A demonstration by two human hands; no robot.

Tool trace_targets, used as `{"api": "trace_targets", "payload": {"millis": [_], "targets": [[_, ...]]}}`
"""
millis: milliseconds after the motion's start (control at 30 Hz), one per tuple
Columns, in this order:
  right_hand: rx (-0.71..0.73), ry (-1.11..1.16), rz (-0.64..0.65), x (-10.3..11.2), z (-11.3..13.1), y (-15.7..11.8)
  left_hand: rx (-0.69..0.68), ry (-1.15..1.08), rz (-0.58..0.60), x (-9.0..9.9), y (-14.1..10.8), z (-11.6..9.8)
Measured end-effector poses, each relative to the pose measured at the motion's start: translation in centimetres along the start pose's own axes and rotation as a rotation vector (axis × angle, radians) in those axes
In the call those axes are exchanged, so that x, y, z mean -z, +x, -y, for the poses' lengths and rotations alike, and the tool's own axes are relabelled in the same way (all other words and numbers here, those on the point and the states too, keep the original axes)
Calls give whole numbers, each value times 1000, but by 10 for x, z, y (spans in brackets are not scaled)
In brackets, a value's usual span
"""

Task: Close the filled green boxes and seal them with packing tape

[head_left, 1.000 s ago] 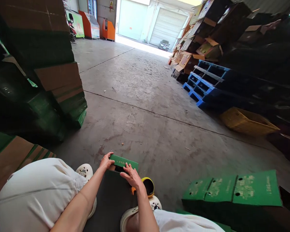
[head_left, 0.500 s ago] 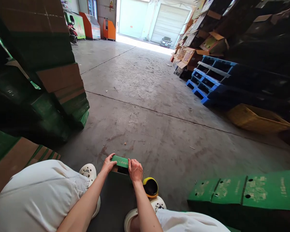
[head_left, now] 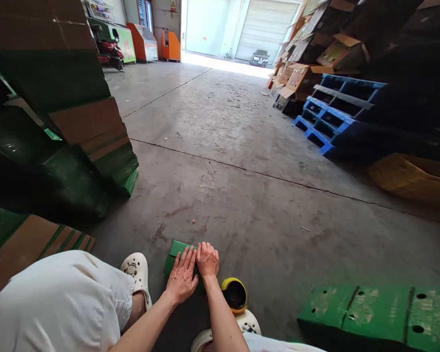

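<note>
A small green cardboard box (head_left: pixel 171 256) is on the floor between my feet, its top showing a seam between flaps. My left hand (head_left: pixel 183 276) lies flat across it, fingers stretched out and pointing away from me. Curled over the right side of the box is my right hand (head_left: pixel 207 259), close against the left one; its fingertips are partly hidden. Beside my right wrist sits a yellow round thing (head_left: pixel 227 284) with a dark hollow middle, near my white right clog (head_left: pixel 248 322).
Stacked green and brown cartons (head_left: pixel 91 122) rise on the left. Green boxes with holes (head_left: pixel 374 308) stand at the lower right. Blue pallets (head_left: pixel 330 117), a yellowish bin (head_left: pixel 410 181) and piled open cartons (head_left: pixel 297 80) line the right. A car (head_left: pixel 259 57) is outside.
My left hand has left the box's left end and now lies flat on its top. The printed flap that stood upright has gone down. My right hand stays at the right side.
</note>
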State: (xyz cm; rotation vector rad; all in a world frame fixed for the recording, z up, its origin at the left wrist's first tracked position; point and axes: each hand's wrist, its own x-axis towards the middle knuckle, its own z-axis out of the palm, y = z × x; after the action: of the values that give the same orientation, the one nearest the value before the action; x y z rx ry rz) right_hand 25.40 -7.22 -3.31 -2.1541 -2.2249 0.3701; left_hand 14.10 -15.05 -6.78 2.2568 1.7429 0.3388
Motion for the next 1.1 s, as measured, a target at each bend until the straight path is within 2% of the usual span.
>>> {"api": "trace_targets", "payload": {"millis": [100, 233, 333, 400, 467, 567, 633, 700, 900, 1000, 1100], "targets": [[85, 18, 167, 6, -6, 5, 21, 10, 87, -3, 4, 4], [166, 44, 433, 22, -26, 14, -2, 2, 194, -1, 9, 9], [165, 35, 611, 34, -38, 8, 10, 58, 207, 0, 9, 10], [153, -9, 680, 37, -38, -5, 14, 78, 198, 2, 8, 12], [141, -94, 638, 33, -32, -22, 7, 81, 201, 4, 8, 15], [163, -210, 421, 21, -23, -45, -11, 70, 235, 5, 10, 19], [213, -240, 302, 12, -23, -53, -20, 56, 258, 4, 11, 21], [279, -240, 234, 6, -29, -54, -24, 47, 268, 2, 12, 22], [408, -172, 171, -3, -53, -45, 25, 49, 327, 7, 27, 15], [407, -165, 168, -5, -56, -45, 39, 47, 393, 14, 35, 14], [390, -177, 139, -9, -51, -51, -18, 28, 380, 18, 36, 20]]}}
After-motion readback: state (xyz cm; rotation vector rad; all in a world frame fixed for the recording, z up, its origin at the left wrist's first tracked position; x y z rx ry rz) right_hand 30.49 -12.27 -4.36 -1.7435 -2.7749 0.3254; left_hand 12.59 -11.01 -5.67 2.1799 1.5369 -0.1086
